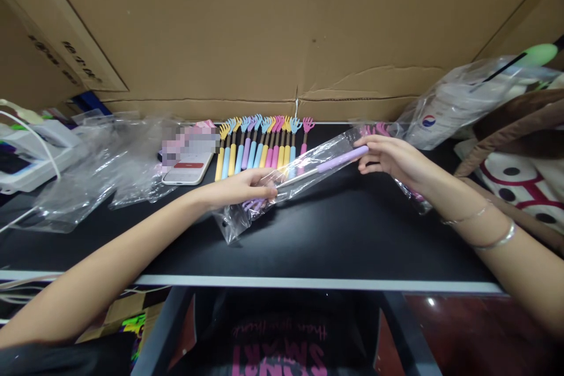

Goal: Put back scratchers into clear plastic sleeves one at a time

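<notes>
Head cam: L hand pinches bagged purple scratcher nr claw end, R hand (part-open, loosely curled) at handle tip.

Here's the purple scratcher, slanting in its crinkled clear bag, pale shaft showing, claw low left, handle high right!

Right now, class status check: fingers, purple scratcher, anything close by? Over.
Left fingers pinching bag near claw; right fingers at handle end. Purple scratcher inside bag, slanted. Scratcher row close behind, phone left of it.
</notes>
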A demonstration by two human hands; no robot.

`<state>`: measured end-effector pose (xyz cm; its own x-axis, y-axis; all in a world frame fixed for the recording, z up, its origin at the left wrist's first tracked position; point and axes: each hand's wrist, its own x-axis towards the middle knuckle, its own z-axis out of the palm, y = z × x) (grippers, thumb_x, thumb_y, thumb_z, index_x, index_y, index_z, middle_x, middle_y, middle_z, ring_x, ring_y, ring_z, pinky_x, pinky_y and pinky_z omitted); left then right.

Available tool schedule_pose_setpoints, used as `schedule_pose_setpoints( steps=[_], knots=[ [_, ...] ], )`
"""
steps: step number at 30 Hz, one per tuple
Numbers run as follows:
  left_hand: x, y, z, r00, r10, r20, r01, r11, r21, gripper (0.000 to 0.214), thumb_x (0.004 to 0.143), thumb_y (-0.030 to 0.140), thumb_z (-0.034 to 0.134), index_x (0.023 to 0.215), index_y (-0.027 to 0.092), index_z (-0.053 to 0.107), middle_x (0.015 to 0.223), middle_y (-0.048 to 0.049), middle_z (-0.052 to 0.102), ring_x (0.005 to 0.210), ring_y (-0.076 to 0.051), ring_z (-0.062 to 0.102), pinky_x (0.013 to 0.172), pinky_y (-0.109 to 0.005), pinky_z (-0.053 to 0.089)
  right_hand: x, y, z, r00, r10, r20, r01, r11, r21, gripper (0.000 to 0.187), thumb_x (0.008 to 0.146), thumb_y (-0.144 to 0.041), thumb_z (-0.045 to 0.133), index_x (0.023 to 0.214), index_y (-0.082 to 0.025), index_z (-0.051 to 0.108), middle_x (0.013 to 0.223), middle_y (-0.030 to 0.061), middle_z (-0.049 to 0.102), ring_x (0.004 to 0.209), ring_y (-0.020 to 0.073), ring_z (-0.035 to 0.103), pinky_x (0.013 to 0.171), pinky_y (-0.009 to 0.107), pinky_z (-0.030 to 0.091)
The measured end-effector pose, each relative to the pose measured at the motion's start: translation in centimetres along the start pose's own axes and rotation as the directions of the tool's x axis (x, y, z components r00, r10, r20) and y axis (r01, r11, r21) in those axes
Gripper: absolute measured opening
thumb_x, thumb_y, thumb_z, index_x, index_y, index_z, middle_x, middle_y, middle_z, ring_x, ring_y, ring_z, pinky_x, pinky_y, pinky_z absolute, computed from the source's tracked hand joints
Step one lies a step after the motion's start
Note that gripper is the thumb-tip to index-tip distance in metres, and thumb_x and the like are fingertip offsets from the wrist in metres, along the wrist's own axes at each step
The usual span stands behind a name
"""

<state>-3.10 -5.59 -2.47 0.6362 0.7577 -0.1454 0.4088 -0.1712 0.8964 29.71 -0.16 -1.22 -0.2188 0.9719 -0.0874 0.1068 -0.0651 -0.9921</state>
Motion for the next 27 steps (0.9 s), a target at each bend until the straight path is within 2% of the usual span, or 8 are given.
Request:
schedule_pose_setpoints(
  steps=[4,10,19,27],
  knots=[
    [0.1,-0.3,0.0,0.999,-0.044,0.009,0.044,0.999,-0.029,0.048,0.084,0.039,0.06,0.125,0.015,0.054,0.074,0.0014,0.06,0.062,-0.012,0.052,0.06,-0.024,0.041,-0.1,0.2,0.2,0.998,-0.062,-0.019,0.063,0.997,0.04,0.009,0.083,-0.025,0.067,0.09,-0.019,0.068,0.07,0.0001,0.067,0.06,0.0116,0.065,0.058,0.025,0.058],
    [0.0,-0.5,0.1,0.998,-0.045,0.049,0.048,0.997,-0.064,0.055,0.083,0.04,0.065,0.131,0.018,0.051,0.081,0.0001,0.065,0.072,-0.013,0.057,0.067,-0.026,0.04,0.1,1.3,0.2,0.988,-0.148,-0.041,0.149,0.989,0.013,0.037,0.069,-0.046,0.083,0.09,-0.02,0.069,0.071,-0.0007,0.068,0.062,0.01,0.065,0.06,0.021,0.059],
    [0.0,-0.4,0.1,0.996,-0.037,0.078,0.044,0.996,-0.083,0.052,0.088,0.034,0.062,0.134,0.017,0.048,0.09,-0.0034,0.07,0.078,-0.014,0.062,0.073,-0.028,0.045,-0.1,1.4,1.2,0.98,-0.189,-0.068,0.183,0.98,-0.081,0.047,0.06,-0.056,0.085,0.084,-0.019,0.068,0.069,0.0003,0.068,0.059,0.0105,0.064,0.058,0.022,0.06],
    [0.0,-0.3,0.8,1.0,-0.008,-0.028,0.006,0.998,-0.056,0.053,0.086,0.035,0.064,0.133,0.017,0.047,0.095,-0.0034,0.068,0.068,-0.011,0.061,0.07,-0.027,0.046,-0.2,1.9,1.6,0.955,-0.271,-0.12,0.245,0.95,-0.196,0.048,0.066,-0.06,0.079,0.086,-0.019,0.067,0.067,0.0012,0.068,0.059,0.0128,0.065,0.058,0.025,0.059]
  ],
)
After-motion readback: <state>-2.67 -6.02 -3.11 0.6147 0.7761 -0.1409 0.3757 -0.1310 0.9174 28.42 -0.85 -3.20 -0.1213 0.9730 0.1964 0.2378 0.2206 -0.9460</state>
